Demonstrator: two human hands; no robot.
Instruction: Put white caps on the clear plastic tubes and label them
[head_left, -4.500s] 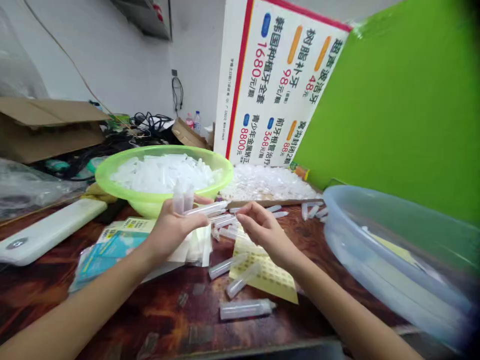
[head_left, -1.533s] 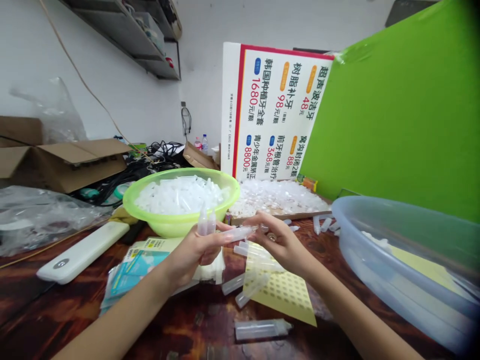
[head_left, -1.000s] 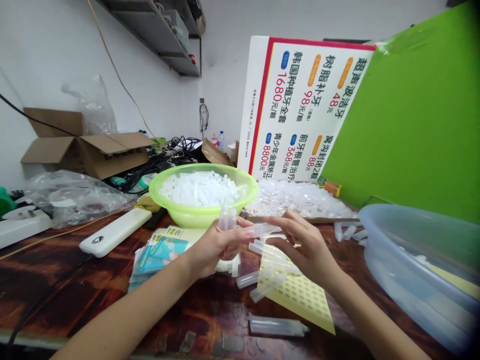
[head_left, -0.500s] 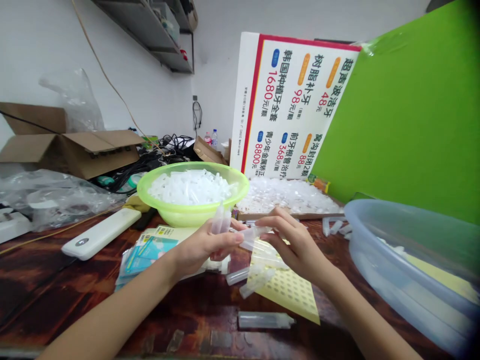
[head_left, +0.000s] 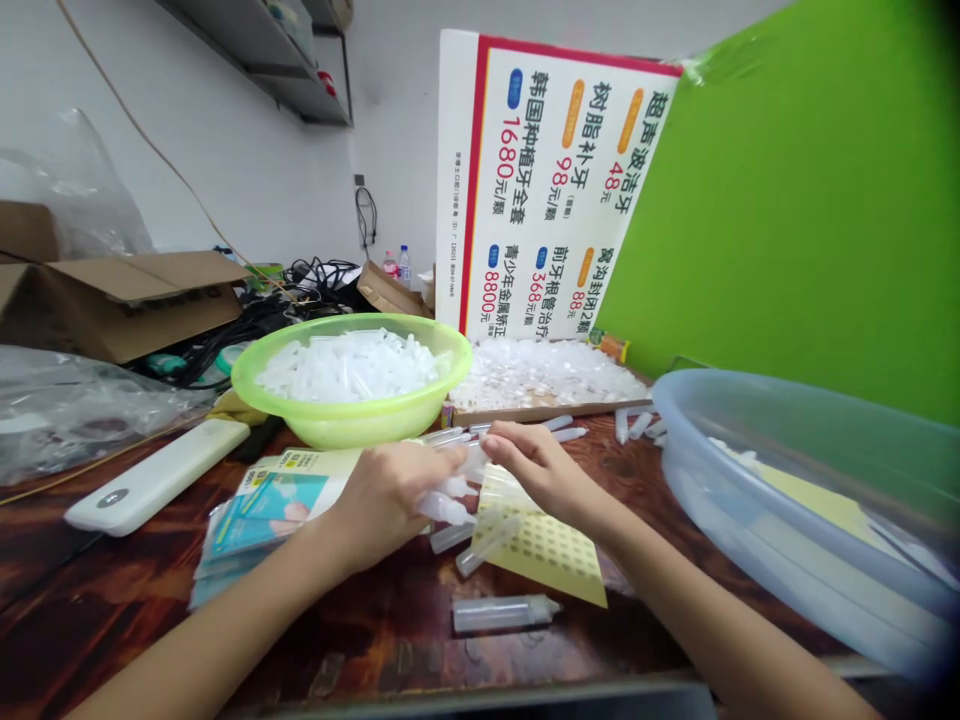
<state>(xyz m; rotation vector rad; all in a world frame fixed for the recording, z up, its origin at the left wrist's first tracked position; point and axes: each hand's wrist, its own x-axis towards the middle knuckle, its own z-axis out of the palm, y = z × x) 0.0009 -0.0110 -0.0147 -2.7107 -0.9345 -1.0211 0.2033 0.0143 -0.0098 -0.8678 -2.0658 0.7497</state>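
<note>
Rolled over since before, your left hand (head_left: 397, 492) clutches tubes (head_left: 448, 508); at three o'clock, your right hand (head_left: 541, 462) pinches one.

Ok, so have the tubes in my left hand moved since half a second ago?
Yes, down and to the right in view: the tubes stood upright, overlapping the green bowl; now they sit below it, pointing right.

Room along near tabletop (head_left: 375, 615) — blue tub (head_left: 701, 490) blocks right.
</note>
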